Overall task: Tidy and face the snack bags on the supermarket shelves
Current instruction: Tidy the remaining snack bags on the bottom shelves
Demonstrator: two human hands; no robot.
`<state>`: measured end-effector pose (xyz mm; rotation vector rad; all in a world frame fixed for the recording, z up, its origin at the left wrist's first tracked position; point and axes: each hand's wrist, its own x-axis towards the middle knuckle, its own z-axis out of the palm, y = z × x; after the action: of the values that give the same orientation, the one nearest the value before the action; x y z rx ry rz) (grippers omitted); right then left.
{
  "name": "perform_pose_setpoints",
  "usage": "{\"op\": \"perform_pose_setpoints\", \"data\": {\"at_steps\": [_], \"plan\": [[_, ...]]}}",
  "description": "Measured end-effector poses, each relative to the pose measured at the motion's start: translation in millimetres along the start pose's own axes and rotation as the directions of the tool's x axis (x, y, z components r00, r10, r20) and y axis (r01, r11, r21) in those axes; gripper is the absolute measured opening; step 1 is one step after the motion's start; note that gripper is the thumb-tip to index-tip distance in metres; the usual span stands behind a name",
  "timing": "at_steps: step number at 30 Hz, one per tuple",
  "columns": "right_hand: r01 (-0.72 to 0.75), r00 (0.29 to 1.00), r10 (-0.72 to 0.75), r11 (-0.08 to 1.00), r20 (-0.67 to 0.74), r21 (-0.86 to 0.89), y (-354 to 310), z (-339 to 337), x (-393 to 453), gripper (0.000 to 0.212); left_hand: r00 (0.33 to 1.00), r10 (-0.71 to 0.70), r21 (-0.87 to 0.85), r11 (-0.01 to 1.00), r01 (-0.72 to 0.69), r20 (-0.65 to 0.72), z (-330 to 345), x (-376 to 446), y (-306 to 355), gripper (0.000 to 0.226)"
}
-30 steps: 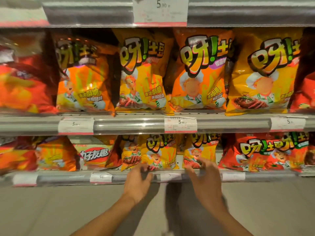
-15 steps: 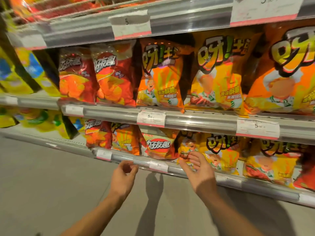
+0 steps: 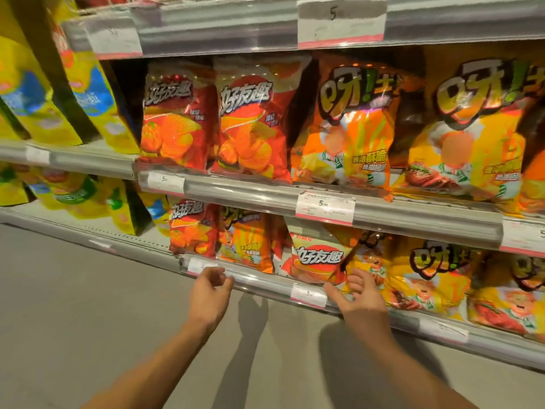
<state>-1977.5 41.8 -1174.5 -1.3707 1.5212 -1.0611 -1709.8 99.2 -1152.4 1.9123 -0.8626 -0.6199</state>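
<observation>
Snack bags fill two shelves. On the bottom shelf a pale bag with a red logo leans between an orange bag and a yellow bag; a red chip bag stands at the left end of that row. My left hand hovers in front of the bottom shelf rail, fingers loosely curled, holding nothing. My right hand is spread with fingers apart just below the pale bag, at the yellow bag's lower left corner; whether it touches a bag I cannot tell. Above stand red bags and orange bags.
Yellow-and-blue bags stand on the shelves to the left. Price tags hang on the grey shelf rails. A third shelf rail runs across the top. Grey floor lies below the bottom shelf.
The view has swung left along the shelves, bringing red and yellow-blue bags into sight. Both hands have moved left along the bottom rail, from the yellow bags to the pale and orange bags.
</observation>
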Motion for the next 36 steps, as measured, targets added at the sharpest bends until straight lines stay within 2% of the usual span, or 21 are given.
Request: {"op": "perform_pose_setpoints", "data": {"at_steps": [5, 10, 14, 16, 19, 22, 25, 31, 36], "plan": [[0.003, 1.000, -0.003, 0.999, -0.013, -0.034, -1, 17, 13, 0.095, 0.997, 0.055, 0.026, 0.998, -0.057, 0.053, -4, 48, -10, 0.043], [0.031, 0.998, -0.032, 0.999, 0.047, 0.031, -1, 39, 26, 0.108, 0.977, 0.148, -0.009, 0.989, -0.148, 0.153, 4, 98, -5, 0.076], [0.041, 0.999, -0.041, 0.995, -0.001, 0.089, 10, 54, 46, 0.092, 0.950, 0.204, -0.036, 0.979, -0.202, 0.236, 22, 125, -11, 0.074], [0.015, 1.000, -0.015, 0.994, -0.006, 0.109, 12, 59, 57, 0.088, 0.947, 0.179, -0.029, 0.984, -0.178, 0.267, 32, 136, -15, 0.071], [-0.030, 0.999, 0.031, 0.993, -0.007, 0.118, 9, 64, 69, 0.087, 0.947, 0.135, -0.009, 0.990, -0.138, 0.293, 42, 147, -18, 0.078], [-0.026, 0.999, 0.021, 0.991, 0.036, 0.132, 6, 71, 75, 0.071, 0.935, 0.137, -0.067, 0.990, -0.122, 0.328, 48, 153, -17, 0.082], [-0.050, 0.999, 0.048, 0.992, 0.020, 0.117, 7, 77, 79, 0.055, 0.922, 0.138, -0.103, 0.989, -0.107, 0.363, 48, 158, -20, 0.091], [-0.127, 0.989, 0.132, 0.989, -0.071, 0.077, 1, 86, 83, 0.041, 0.924, 0.158, -0.128, 0.984, -0.120, 0.349, 46, 156, -19, 0.098], [-0.111, 0.988, 0.122, 0.988, -0.096, 0.109, -15, 83, 68, 0.054, 0.959, 0.182, -0.102, 0.981, -0.164, 0.215, 36, 143, -11, 0.101]]}}
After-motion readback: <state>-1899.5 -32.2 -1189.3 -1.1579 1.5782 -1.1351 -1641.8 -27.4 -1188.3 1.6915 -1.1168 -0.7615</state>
